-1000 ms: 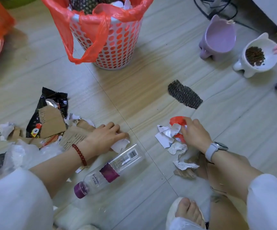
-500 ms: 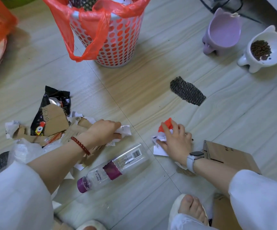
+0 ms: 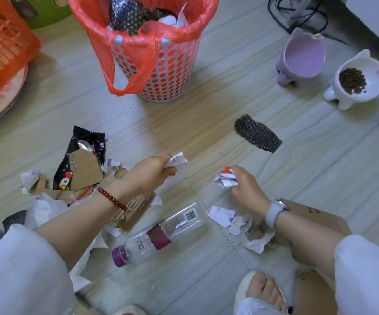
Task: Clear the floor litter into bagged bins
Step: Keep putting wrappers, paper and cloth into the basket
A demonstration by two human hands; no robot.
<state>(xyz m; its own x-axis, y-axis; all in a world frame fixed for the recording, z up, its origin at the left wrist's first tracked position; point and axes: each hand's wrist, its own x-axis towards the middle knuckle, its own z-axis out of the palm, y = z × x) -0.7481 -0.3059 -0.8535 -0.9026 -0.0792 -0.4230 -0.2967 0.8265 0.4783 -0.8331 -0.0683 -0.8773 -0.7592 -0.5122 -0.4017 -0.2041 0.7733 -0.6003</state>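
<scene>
From the head view, the job looks partly done. The bin (image 3: 161,64) at the upper middle of the frame has a red bag (image 3: 136,42) fitted over its rim, and it holds already some dark bubble wrap and white paper, so part of the litter is inside.

The left hand (image 3: 145,176) is near the centre of the frame, its fingers curled around a crumpled white paper (image 3: 179,161). The right hand (image 3: 243,187), a little to the right of it, pinches a wad of red and white scraps (image 3: 226,179). Both hands are low, well apart from the bin.

Much is left on the floor. A plastic bottle (image 3: 161,235) lies on its side at lower centre. At the left is a heap: a black wrapper (image 3: 84,146), torn cardboard (image 3: 81,169) and white scraps. More paper bits (image 3: 240,226) lie beside the right wrist, next to a brown box (image 3: 315,217). A dark bubble wrap piece (image 3: 256,134) lies alone at the right of centre.

I judge that the next thing is to carry both handfuls to the bin, and many such trips remain.
</scene>
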